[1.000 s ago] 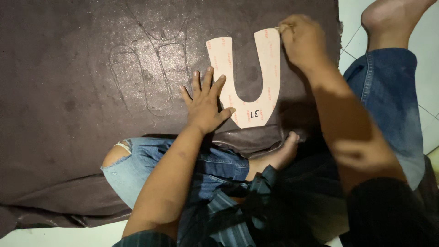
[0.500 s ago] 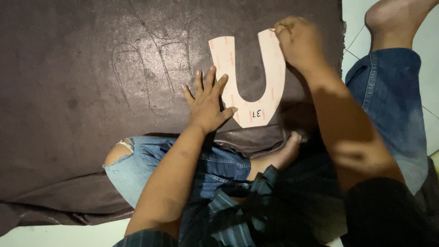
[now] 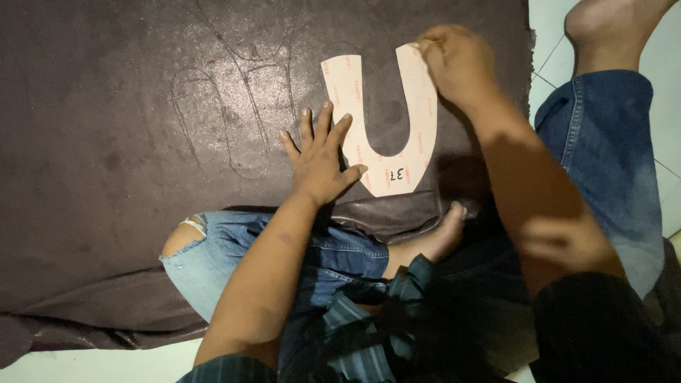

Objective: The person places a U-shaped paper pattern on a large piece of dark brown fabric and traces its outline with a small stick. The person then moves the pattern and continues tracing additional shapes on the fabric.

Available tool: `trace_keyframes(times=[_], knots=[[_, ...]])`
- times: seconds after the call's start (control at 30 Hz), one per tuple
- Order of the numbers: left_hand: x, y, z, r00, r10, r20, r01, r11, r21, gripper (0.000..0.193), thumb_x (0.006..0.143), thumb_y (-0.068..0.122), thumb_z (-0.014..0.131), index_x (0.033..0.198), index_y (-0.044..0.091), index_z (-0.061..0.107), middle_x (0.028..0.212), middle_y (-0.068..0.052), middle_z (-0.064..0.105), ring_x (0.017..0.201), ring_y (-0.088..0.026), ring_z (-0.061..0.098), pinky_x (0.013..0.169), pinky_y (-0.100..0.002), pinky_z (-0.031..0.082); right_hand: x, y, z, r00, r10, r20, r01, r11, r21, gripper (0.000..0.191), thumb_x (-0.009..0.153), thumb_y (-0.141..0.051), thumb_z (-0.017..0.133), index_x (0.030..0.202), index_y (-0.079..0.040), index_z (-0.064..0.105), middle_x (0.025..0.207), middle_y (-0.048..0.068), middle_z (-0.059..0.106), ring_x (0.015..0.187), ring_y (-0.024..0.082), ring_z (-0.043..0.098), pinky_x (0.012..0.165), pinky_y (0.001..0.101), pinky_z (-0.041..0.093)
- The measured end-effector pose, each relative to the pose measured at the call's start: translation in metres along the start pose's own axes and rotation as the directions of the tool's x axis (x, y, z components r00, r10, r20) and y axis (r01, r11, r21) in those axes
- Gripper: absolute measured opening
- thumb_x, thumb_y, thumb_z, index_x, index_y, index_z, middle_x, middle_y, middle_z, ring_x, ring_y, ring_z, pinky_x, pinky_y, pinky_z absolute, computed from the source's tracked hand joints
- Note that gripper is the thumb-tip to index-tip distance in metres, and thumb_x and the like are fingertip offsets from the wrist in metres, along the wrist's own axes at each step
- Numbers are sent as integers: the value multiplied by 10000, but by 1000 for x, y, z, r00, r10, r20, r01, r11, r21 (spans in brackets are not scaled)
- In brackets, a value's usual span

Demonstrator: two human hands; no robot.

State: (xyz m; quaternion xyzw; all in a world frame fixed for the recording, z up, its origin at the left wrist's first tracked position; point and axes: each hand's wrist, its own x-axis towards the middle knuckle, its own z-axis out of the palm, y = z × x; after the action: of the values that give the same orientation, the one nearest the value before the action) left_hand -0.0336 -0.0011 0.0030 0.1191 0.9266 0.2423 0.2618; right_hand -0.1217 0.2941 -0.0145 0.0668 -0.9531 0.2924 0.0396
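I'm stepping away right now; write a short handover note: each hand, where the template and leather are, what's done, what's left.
Left hand: flat, fingers spread, pressing the U-shaped card template onto the dark brown leather sheet.
Right hand: at the tip of the template's right arm, fingers pinched; any marking tool is hidden.
Done: faint traced outlines already show on the leather left of the template.
Left: no line is visible around the template here yet, so this outline looks unfinished.
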Motion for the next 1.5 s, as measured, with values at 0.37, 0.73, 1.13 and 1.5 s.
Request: trace_keyframes(times=[0.37, 0.73, 1.13, 1.5], knots=[[0, 1, 0, 1000, 1, -3, -1, 1000, 13, 992, 716, 570, 789, 1566, 296, 356, 1700, -51, 127, 1563, -381, -37, 1168, -723, -91, -5, 19, -14, 996, -56, -64, 46, 988, -145, 156, 1039, -127, 647, 1088, -42, 769, 1074, 166, 746, 951, 363, 711, 854, 461, 542], [1, 2, -2, 999, -22, 35, 20, 999, 35, 1003, 712, 565, 787, 1570, 305, 336, 1701, -41, 104, 1559, -369, -62, 1171, -716, -97, -13, 10, -19, 997, -77, -6, 74, 976, -204, 148, 1057, -127, 641, 1099, -50, 760, 1122, 163, 742, 945, 336, 717, 851, 442, 552], [1, 0, 2, 1000, 0, 0, 0, 1000, 31, 997, 712, 573, 791, 1566, 297, 357, 1706, -57, 114, 1563, -379, -44, 1168, -731, -76, -22, 8, -25, 997, -79, 12, 79, 993, -83, 161, 1079, -141, 632, 1044, -31, 745, 1027, 183, 733, 951, 394, 698, 849, 482, 542], [1, 0, 4, 1000, -7, 4, 7, 1000, 28, 1002, 707, 578, 790, 1566, 301, 358, 1710, -51, 105, 1569, -368, -54, 1175, -716, -90, -22, 15, -25, 999, -32, -17, 32, 999, -27, 166, 1062, -144, 659, 1078, -11, 756, 1029, 215, 730, 939, 393, 703, 848, 464, 548]])
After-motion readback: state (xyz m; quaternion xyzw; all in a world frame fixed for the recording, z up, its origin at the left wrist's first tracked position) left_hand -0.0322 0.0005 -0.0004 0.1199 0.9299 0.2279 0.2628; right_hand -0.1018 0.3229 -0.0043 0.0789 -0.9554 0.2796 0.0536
